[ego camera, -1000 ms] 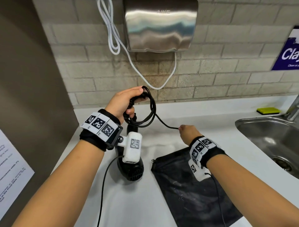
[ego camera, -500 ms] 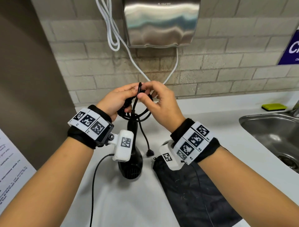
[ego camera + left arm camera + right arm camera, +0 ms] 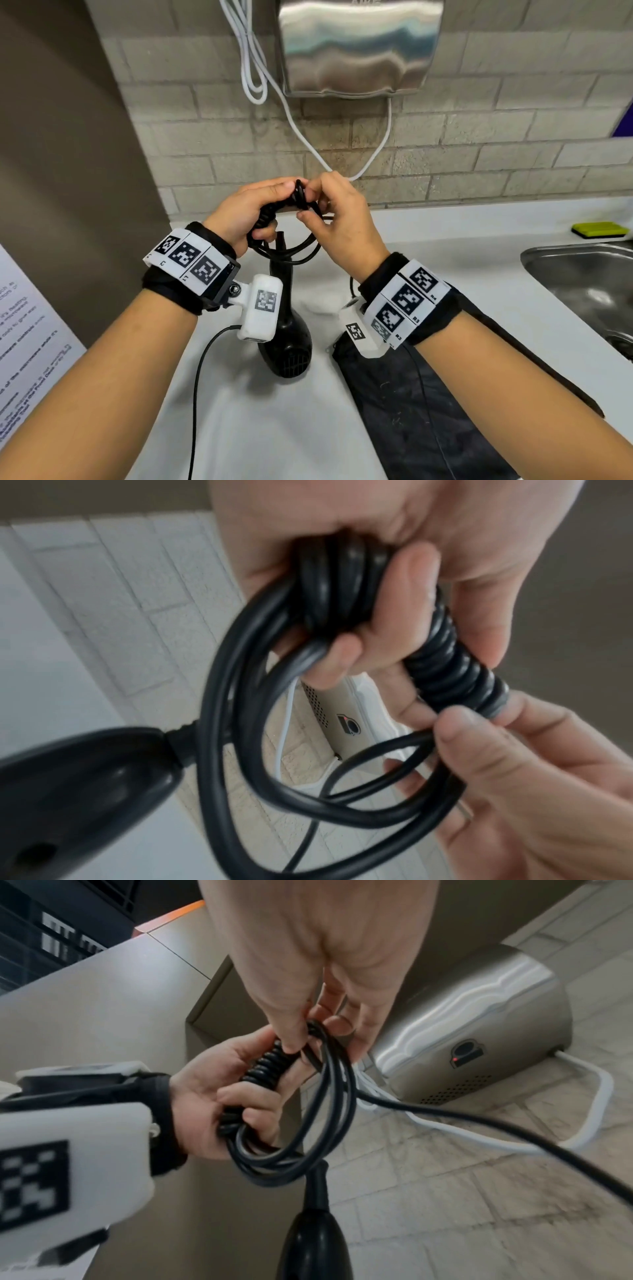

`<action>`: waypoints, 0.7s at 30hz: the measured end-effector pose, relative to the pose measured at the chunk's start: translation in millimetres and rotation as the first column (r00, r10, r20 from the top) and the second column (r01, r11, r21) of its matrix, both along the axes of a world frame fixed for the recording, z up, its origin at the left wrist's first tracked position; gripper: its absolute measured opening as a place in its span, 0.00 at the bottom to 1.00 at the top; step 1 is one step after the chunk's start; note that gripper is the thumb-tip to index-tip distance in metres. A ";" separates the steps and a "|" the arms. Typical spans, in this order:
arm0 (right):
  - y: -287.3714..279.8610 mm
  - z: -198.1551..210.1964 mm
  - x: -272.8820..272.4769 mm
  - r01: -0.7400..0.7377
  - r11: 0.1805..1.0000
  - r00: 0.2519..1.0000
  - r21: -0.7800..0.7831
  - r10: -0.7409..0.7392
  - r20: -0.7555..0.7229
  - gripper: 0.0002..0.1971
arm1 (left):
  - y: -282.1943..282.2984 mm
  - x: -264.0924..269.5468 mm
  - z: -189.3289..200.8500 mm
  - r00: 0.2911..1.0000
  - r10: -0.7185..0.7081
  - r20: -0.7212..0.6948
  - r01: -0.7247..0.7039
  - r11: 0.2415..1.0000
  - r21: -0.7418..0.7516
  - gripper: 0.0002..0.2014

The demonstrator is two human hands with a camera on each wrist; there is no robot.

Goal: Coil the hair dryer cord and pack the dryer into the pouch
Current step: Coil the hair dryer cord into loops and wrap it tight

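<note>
My left hand (image 3: 255, 209) grips a bundle of black cord loops (image 3: 294, 248) held up over the counter; the coils (image 3: 339, 588) run through its curled fingers. The black hair dryer (image 3: 289, 342) hangs below the loops, its rear grille toward me. My right hand (image 3: 320, 209) pinches the cord (image 3: 310, 1039) between thumb and fingertips right at the top of the bundle, beside a tight wrapped section (image 3: 452, 669). A loose length of cord (image 3: 479, 1123) trails off from there. The black pouch (image 3: 428, 411) lies flat on the counter under my right forearm.
A steel hand dryer (image 3: 356, 48) is fixed to the brick wall above, with a white cable (image 3: 294, 123) looping below it. A steel sink (image 3: 589, 287) is set in the counter (image 3: 274, 428) at right, with a yellow sponge (image 3: 601, 229) behind it. A brown partition (image 3: 68, 154) stands at left.
One second ago my right hand held the cord end out to the right. It came up to the bundle in my left hand and now pinches the cord there.
</note>
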State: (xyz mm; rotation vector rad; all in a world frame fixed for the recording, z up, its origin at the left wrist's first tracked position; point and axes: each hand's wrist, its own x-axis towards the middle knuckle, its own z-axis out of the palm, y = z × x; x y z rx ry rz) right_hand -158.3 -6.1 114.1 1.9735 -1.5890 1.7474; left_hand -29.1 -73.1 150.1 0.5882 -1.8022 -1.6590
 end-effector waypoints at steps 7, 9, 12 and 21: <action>-3.0 -9.5 -2.7 0.017 0.999 1.000 0.040 -0.016 -0.017 0.17 | 8.1 1.1 3.2 0.998 0.063 0.023 -0.062 0.997 -0.042 0.09; -6.7 -10.9 -8.3 -0.086 0.975 0.996 0.204 0.083 0.019 0.23 | 6.9 0.0 2.6 0.996 0.069 0.055 -0.065 0.995 -0.072 0.06; -12.8 -21.8 -15.1 -0.199 0.884 0.980 0.423 0.182 0.079 0.16 | 4.9 -2.8 -0.2 0.992 0.085 0.090 -0.074 0.990 -0.119 0.07; -7.0 -26.6 -47.0 -0.053 0.925 0.975 0.376 0.129 -0.180 0.18 | 8.1 -6.0 -1.1 0.990 0.137 0.035 -0.134 0.988 -0.073 0.06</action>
